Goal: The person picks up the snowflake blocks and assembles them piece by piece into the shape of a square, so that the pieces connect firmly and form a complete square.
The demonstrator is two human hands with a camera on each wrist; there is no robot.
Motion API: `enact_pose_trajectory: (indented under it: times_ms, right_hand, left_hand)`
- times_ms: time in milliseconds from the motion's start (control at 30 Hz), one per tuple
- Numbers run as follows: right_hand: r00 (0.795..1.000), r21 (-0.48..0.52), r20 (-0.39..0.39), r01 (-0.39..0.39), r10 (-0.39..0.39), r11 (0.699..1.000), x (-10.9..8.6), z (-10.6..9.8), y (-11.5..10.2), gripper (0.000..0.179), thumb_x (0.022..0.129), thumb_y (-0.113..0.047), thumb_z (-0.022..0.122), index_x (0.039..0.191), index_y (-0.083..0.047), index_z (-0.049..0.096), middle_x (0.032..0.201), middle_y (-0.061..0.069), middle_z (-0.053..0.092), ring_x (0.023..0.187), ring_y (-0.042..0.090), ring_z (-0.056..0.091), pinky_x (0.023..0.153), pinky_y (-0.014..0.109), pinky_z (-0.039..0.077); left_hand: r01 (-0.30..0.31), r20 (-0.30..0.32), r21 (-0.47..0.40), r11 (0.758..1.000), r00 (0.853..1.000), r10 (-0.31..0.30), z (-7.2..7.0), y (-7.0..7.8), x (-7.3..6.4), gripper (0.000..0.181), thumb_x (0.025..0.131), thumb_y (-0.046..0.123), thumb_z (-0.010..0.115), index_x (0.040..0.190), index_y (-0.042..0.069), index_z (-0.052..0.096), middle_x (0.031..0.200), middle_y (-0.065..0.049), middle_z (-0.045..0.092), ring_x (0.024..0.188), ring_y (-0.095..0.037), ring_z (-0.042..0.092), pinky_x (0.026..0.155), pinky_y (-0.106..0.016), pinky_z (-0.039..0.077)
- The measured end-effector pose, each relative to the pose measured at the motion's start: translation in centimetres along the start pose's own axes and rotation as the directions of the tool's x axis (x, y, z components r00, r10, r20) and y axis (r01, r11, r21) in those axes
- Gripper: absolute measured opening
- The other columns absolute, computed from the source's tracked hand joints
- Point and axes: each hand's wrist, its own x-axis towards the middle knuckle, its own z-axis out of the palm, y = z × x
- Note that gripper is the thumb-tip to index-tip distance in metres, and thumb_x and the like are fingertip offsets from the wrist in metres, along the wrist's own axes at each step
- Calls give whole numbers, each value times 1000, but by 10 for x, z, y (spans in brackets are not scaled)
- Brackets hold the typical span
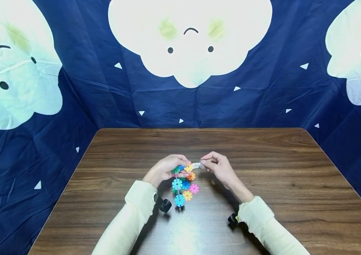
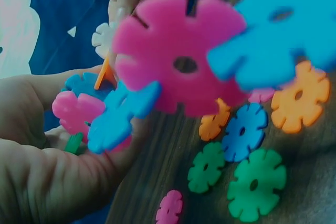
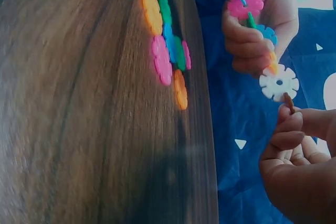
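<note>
My left hand grips a chain of slotted plastic snowflake discs, joined edge to edge. From its fingers the chain hangs toward me, with a pink disc and blue discs on that part. Beyond the fingertips, an orange disc leads to a white disc at the other end. My right hand pinches a thin brownish disc between thumb and forefinger, seen edge-on. Its upper edge meets the white disc's rim; whether it sits in a slot I cannot tell.
Loose discs lie together on the wooden table under the chain: green, blue, orange and pink among them. A dark blue cloth with cloud faces hangs behind the table and along its sides.
</note>
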Motion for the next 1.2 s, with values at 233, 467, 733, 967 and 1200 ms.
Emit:
enact_pose_trajectory:
  times_ms: [233,467,733,967,1200]
  right_hand:
    - [995,9,-96,10,-9,1000,-2,9,-1,12,89,-5,65,98,2,64,73,13,63,61,16,53,58,27,48]
    - [989,32,-147,22,-17,999,-1,19,0,12,87,-3,65,96,4,62,67,5,59,57,14,52,52,22,42]
    - [989,13,-143,37,-35,999,0,23,-3,9,89,-3,64,96,2,63,71,14,61,58,18,54,53,23,45]
    - [997,7,-74,-1,2,1000,4,17,-3,20,92,-12,64,105,2,62,76,10,63,60,13,55,56,25,47]
    - [998,37,-40,-51,52,998,5,13,0,34,104,-26,39,122,-4,57,95,14,63,71,17,64,61,27,51]
  left_hand:
    - [3,-66,-15,1000,998,-4,3,-1,3,6,93,5,57,96,0,58,87,-10,54,67,-19,67,68,-27,58]
    - [-10,-104,-3,1000,995,10,3,0,1,10,93,5,56,99,-2,59,91,-11,55,69,-19,67,71,-29,59]
    - [-2,-94,-19,1000,996,1,1,0,0,10,94,5,56,101,-2,59,89,-9,54,69,-18,65,70,-28,58]
    - [5,-26,-11,1000,1000,-6,-4,3,-1,13,95,7,55,105,-1,56,89,-9,56,72,-17,67,70,-24,58]
    - [-6,-37,10,1000,999,6,-10,3,0,23,95,12,56,115,-1,57,90,-9,64,74,-13,66,66,-21,55]
